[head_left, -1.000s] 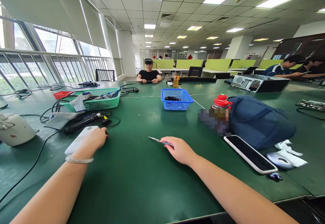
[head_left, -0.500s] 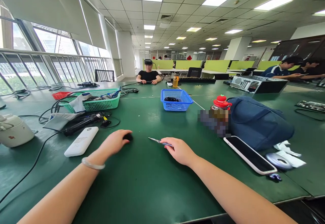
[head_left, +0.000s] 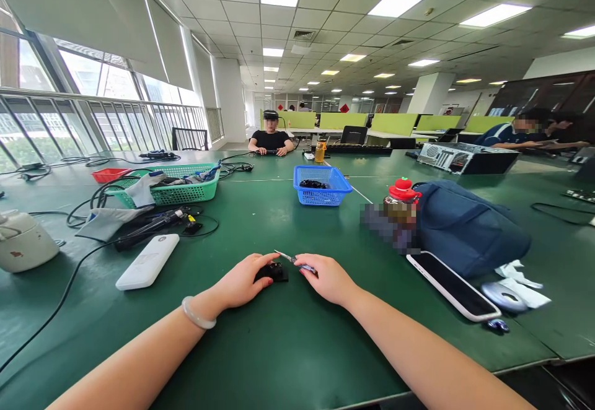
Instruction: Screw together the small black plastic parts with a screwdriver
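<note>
My left hand (head_left: pixel 244 281), a pale bangle at its wrist, is closed around a small black part (head_left: pixel 277 272) at the middle of the green table (head_left: pixel 260 348). Thumb and index finger sit on either side of the part, whose right end sticks out flat near the tabletop. Just to the right, my right hand (head_left: pixel 328 279) grips a slim, pointed metal tool (head_left: pixel 289 257). Its tip points left and away from me, above the far side of the black part. The exact kind of tool cannot be made out.
A white power bank (head_left: pixel 149 262) and a green basket (head_left: pixel 188 192) with gloves lie to the left. Ahead stands a blue basket (head_left: pixel 323 197) of black parts. On the right are a navy bag (head_left: pixel 474 224) and a phone (head_left: pixel 453 286). Across the table sits a person (head_left: pixel 271 139).
My left hand has moved right with the black part, bringing it beside my right hand. My right hand has stayed nearly in place, still holding the pointed tool.
</note>
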`<action>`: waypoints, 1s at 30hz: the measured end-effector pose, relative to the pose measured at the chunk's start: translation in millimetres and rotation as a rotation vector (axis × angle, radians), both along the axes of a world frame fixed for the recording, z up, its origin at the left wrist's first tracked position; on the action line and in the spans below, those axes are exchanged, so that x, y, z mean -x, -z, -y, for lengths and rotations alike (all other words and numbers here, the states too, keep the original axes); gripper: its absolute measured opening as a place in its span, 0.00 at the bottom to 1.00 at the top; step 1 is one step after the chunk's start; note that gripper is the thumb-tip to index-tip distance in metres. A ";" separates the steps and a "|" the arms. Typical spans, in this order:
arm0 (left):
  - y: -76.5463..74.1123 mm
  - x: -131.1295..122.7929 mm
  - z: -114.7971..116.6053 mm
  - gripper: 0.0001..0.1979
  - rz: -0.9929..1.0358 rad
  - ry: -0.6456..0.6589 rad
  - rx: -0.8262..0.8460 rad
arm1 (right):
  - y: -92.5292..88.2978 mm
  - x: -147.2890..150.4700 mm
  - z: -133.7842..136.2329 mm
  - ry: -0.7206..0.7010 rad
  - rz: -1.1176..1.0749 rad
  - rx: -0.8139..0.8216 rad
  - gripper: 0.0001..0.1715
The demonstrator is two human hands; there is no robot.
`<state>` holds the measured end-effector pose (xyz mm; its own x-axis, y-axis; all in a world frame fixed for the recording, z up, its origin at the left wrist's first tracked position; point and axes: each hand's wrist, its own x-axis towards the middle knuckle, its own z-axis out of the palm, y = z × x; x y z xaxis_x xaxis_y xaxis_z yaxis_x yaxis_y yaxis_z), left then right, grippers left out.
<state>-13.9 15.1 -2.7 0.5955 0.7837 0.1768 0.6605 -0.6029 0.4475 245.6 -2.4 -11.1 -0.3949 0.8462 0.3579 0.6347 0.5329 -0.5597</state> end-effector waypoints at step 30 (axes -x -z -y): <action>-3.4 -3.6 -5.1 0.22 -0.062 -0.152 -0.103 | 18.3 5.8 -5.4 0.040 0.028 -0.140 0.19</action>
